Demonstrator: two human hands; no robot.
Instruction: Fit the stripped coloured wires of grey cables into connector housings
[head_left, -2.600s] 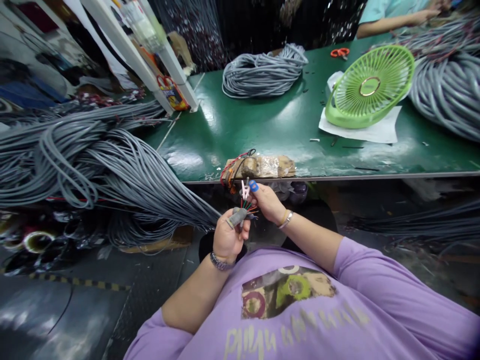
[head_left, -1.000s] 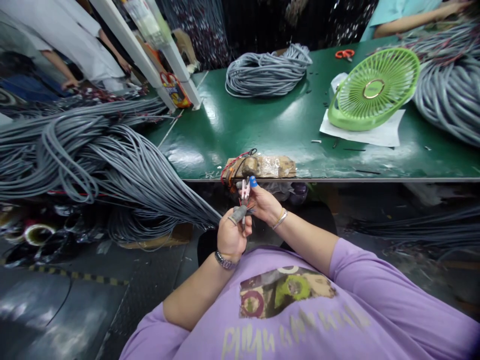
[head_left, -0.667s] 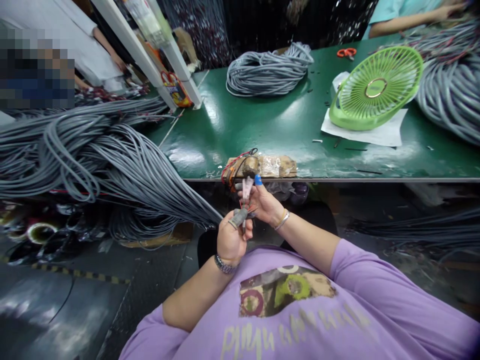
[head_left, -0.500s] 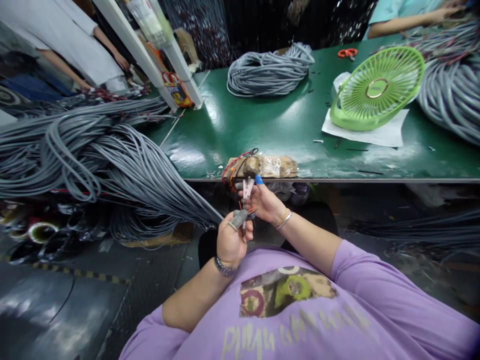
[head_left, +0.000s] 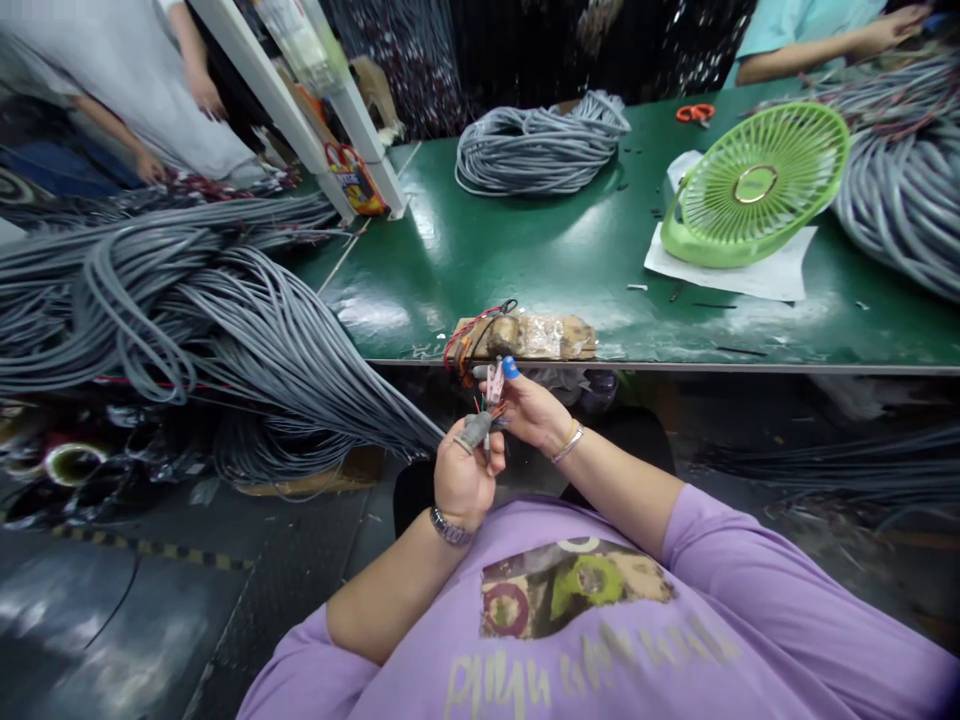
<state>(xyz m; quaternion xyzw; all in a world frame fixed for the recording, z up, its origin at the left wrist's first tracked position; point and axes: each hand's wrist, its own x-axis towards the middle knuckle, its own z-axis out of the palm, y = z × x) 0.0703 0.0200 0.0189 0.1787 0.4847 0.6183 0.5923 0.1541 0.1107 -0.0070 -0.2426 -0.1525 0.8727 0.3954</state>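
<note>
My left hand (head_left: 459, 476) is closed around the end of a grey cable (head_left: 474, 430), held just below the table edge. Thin coloured wires (head_left: 491, 408) fan out of that cable end. My right hand (head_left: 531, 410) pinches a small pink clip-like tool (head_left: 494, 381) at those wires; its index fingertip wears a blue cover (head_left: 510, 367). The cable runs left into a big bundle of grey cables (head_left: 187, 320). Right above my hands, a taped wooden block with red and black wires (head_left: 517, 335) sits on the table edge.
A green table (head_left: 540, 260) carries a coil of grey cable (head_left: 540, 145), a green fan (head_left: 757, 180) on white paper, orange scissors (head_left: 695, 113) and more grey cable (head_left: 900, 170) at right. Other people stand at far left and far right.
My hands stay in nearly the same spot; the right hand's fingers shift slightly at the wires. The person at far left has moved, and the view has drifted a little.
</note>
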